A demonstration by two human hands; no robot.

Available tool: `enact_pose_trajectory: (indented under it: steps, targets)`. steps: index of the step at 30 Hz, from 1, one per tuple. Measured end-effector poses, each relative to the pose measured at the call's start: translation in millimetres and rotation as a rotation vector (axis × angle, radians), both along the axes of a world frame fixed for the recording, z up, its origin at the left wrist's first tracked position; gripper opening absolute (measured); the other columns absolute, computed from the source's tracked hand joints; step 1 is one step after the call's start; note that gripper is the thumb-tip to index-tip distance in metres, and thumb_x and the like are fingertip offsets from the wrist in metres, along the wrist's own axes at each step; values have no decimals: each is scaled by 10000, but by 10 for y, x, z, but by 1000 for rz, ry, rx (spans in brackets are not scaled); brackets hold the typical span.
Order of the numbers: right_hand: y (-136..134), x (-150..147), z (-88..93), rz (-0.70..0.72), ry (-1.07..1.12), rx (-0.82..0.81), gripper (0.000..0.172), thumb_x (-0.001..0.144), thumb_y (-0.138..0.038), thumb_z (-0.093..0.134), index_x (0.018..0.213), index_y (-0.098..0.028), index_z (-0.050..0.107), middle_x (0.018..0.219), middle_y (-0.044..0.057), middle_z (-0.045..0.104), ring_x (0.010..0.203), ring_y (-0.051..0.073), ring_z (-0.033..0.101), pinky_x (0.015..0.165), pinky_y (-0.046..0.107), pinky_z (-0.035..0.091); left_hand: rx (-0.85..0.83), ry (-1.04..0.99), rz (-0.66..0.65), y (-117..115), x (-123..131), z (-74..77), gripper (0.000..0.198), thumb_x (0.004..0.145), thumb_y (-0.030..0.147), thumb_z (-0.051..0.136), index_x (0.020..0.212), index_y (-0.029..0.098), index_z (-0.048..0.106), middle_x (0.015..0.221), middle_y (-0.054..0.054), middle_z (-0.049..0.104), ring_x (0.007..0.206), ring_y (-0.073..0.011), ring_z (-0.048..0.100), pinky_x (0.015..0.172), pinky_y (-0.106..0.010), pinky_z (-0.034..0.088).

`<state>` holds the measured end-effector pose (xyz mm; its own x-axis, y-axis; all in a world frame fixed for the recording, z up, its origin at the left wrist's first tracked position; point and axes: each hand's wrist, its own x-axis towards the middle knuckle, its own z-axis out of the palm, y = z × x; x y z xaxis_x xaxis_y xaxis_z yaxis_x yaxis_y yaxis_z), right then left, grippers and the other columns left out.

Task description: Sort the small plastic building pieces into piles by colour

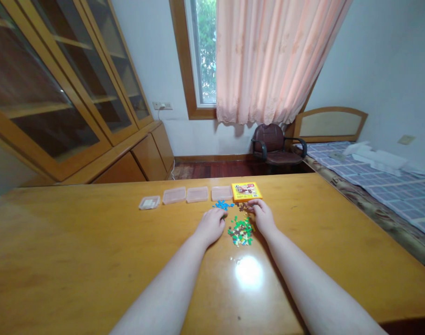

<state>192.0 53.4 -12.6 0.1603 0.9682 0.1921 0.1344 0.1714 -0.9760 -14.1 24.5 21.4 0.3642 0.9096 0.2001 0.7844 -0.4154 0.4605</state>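
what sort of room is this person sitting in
Most likely a bedroom at home: there is a bed with a checked cover against the right wall, a pink curtain over the window, and a tall glass-fronted cabinet on the left.

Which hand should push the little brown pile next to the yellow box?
Probably the right hand: its fingers are right by the brown pile. The left hand is farther away, beside the blue pile.
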Motion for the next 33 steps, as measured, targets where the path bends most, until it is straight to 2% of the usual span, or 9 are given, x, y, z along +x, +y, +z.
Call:
enact_pose_trajectory:
  steps: [5,11,14,19,26,29,33]
  targets:
    - [-80,-93,12,122,-24,15,174,713,-238,414,813,-191,548,725,18,604,707,173,570,689,294,462,-9,-5,-87,-52,32,59,311,770,105,450,993,206,642,1000,-51,636,967,-179,552,914,-333,426]
    - [-172,-124,96,306,-22,-38,176,737,-247,414,800,-193,569,639,-7,581,623,159,539,615,271,435,-39,-15,-196,-69,27,35,398,777,126,459,1139,223,595,1175,-42,594,1086,-178,517,989,-342,392]
    - [-183,-135,100,262,13,-30,173,742,-255,405,791,-193,559,633,-9,571,629,159,541,617,270,434,-37,-20,-232,-63,20,3,410,786,140,467,1174,215,575,1214,-44,577,1124,-172,501,1021,-331,369]
    - [-208,-186,117,220,-106,2,154,711,-236,415,735,-197,562,597,-31,531,590,143,500,600,256,415,-67,-27,-203,-72,39,-12,401,796,149,463,1176,208,574,1246,-53,558,1167,-179,478,1044,-359,351]
    - [-126,-168,188,365,39,-147,181,647,-236,433,692,-168,594,545,-19,554,509,122,466,517,231,384,-77,-31,-274,-113,74,19,353,809,194,480,1148,199,582,1203,-53,591,1145,-177,495,1038,-352,354]
    - [-164,-174,178,309,68,-160,193,663,-260,434,714,-165,595,576,-2,583,539,135,503,541,244,410,-76,-17,-280,-139,76,21,331,834,208,449,1137,197,582,1169,-50,608,1106,-167,523,1008,-336,382]
    - [-388,-108,104,129,113,-132,225,709,-318,457,854,-182,564,769,19,629,750,167,580,736,300,454,-65,59,-259,-250,19,5,411,861,299,433,1255,195,491,1306,-71,513,1207,-185,451,1060,-369,318]
